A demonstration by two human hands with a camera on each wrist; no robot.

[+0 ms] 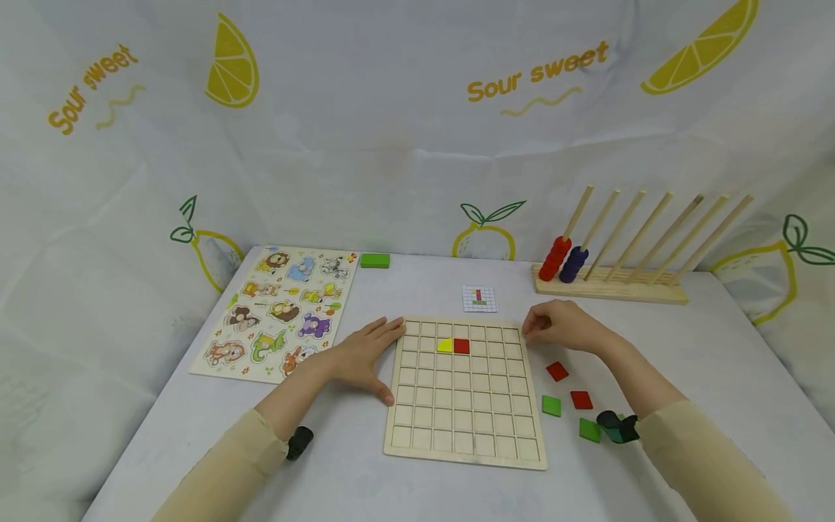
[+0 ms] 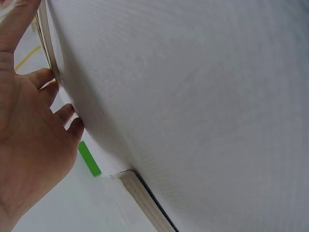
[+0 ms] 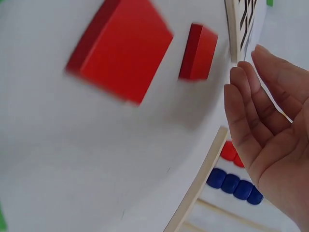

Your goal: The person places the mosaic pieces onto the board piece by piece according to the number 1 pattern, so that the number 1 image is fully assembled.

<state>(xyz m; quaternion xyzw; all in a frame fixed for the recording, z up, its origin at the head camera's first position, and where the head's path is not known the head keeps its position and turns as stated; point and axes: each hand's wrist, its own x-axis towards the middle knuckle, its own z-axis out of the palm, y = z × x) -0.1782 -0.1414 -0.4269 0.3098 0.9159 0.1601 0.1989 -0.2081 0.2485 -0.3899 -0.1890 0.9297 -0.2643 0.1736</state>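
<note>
A wooden grid board (image 1: 443, 420) lies flat on the white table. In its second row a yellow piece with a rounded corner (image 1: 445, 346) sits beside a red square tile (image 1: 461, 346). My left hand (image 1: 362, 359) rests along the board's left edge, thumb and fingers spread. Beside the upper right corner is my right hand (image 1: 564, 326), fingertips at the edge; the right wrist view shows nothing between its lightly bent fingers. Loose red tiles (image 1: 557, 371) and green tiles (image 1: 551, 405) lie right of the board. Behind it lies a small card (image 1: 479, 299) with a coloured grid pattern.
On the left lies an animal puzzle board (image 1: 261, 326), a green block (image 1: 375, 260) near its far corner. At the back right stands a wooden rack (image 1: 609, 288) with upright pegs, two of them bearing red and blue beads. A printed cloth hangs behind the table.
</note>
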